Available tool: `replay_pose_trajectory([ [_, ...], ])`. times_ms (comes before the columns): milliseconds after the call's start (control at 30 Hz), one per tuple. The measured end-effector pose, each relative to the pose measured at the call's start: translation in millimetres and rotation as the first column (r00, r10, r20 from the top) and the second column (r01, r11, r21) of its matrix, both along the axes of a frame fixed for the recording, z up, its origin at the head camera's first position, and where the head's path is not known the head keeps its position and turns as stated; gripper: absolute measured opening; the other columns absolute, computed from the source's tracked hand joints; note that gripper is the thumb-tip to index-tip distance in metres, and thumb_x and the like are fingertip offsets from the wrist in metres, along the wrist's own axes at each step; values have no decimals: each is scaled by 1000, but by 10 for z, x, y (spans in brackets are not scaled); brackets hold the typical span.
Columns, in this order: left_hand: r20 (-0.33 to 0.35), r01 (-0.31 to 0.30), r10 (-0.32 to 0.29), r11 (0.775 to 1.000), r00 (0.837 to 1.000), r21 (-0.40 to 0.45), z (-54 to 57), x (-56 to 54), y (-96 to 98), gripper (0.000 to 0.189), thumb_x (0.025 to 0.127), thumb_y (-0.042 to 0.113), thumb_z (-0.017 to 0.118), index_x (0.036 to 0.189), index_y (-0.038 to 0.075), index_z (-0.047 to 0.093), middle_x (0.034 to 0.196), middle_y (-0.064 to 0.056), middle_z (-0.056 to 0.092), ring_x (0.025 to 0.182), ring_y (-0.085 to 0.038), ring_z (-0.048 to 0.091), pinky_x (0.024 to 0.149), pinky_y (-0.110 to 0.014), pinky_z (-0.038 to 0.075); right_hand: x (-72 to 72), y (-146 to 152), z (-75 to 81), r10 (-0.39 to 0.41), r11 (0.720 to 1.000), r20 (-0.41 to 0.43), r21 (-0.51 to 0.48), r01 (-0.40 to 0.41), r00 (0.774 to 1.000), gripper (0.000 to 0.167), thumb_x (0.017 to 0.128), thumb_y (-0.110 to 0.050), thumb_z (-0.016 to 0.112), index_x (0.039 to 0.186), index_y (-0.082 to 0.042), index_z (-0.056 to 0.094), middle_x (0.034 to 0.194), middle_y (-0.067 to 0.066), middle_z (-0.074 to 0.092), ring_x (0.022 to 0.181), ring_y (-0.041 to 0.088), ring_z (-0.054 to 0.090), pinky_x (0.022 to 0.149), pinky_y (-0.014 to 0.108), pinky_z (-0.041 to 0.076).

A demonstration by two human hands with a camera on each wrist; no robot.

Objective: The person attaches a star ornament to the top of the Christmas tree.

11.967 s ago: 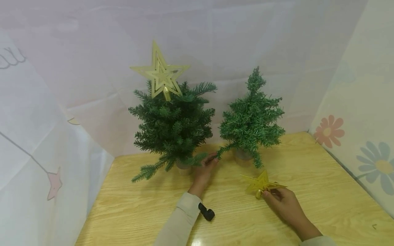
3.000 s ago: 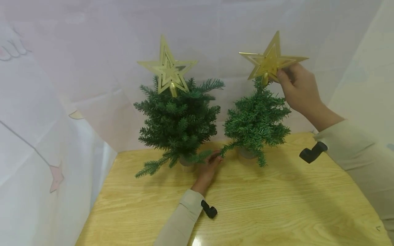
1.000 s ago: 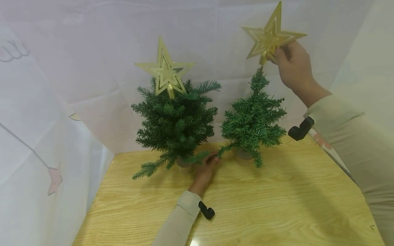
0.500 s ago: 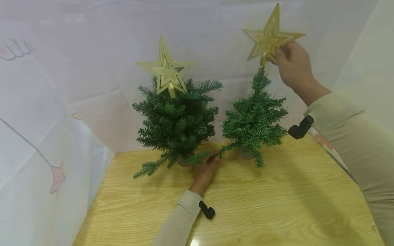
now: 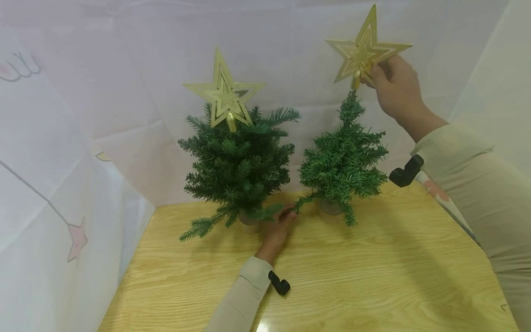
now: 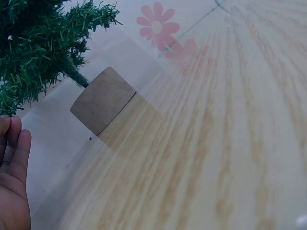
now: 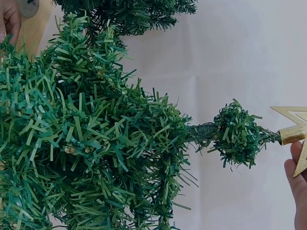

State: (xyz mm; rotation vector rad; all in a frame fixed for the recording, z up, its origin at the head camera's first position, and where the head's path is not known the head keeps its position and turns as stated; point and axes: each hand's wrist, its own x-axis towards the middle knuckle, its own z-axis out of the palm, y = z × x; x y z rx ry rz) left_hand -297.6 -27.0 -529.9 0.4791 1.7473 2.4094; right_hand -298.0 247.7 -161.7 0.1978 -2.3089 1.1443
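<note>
Two small artificial Christmas trees stand side by side: a fuller dark one point(image 5: 238, 170) at left and a thinner one point(image 5: 342, 161) at right. My right hand point(image 5: 399, 87) pinches a gold star tree topper point(image 5: 361, 54) by its lower part, above the thinner tree. In the right wrist view, the topper's tube point(image 7: 291, 134) meets the tip of the tree's top twig point(image 7: 271, 136). My left hand point(image 5: 280, 226) lies low between the trees. Its fingertips point(image 6: 14, 123) pinch the end of the thinner tree's low branch point(image 6: 9, 101).
Another gold star point(image 5: 226, 97) sits atop the fuller tree. Round wooden bases point(image 6: 103, 100) bear the trees on the wood-grain table point(image 5: 332, 276). A pale cloth backdrop point(image 5: 145, 92) rises close behind and at the sides.
Twelve seconds ago the right hand held the star low over the table. Three seconds ago it was around the thinner tree's top; then it rose. Little moves in the last second.
</note>
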Motion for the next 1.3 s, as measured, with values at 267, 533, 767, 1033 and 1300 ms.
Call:
replay_pose_trajectory([
  [267,-16,20,-20,1000,1000,-7,191,121,-29,35,100,-1,51,132,-15,47,110,-22,58,119,-59,39,107,-62,34,-11,-6,-9,1,1000,24,-6,-1,1000,38,106,-32,38,141,-20,47,139,7,53,115,15,60,102,29,47],
  [533,-9,12,-12,999,1000,-30,235,161,-32,34,100,-1,51,132,-14,48,114,-30,55,118,-55,43,106,-62,34,-25,13,-43,-22,999,14,41,21,1000,39,106,-33,36,142,-22,46,140,7,51,116,15,60,102,29,47],
  [767,-9,16,-16,998,1000,-52,225,153,-41,36,100,4,54,132,-10,50,118,-37,51,120,-58,41,107,-61,35,-20,12,-45,-25,999,8,46,25,1000,39,106,-33,37,141,-20,47,137,8,53,115,14,61,101,29,48],
  [1033,-3,0,0,994,1000,-113,251,162,-62,35,100,8,56,132,-6,54,118,-36,53,119,-54,46,106,-58,37,-20,-10,-51,-61,994,19,96,59,998,43,106,-36,35,143,-17,45,137,8,54,115,16,61,105,34,44],
  [1300,-3,-23,22,989,1000,-143,187,110,-49,33,100,8,55,130,-6,55,113,-23,60,117,-53,48,104,-53,43,-19,-35,-57,-15,999,14,29,15,1000,40,105,-33,38,140,-17,48,131,10,58,111,15,60,99,29,49],
])
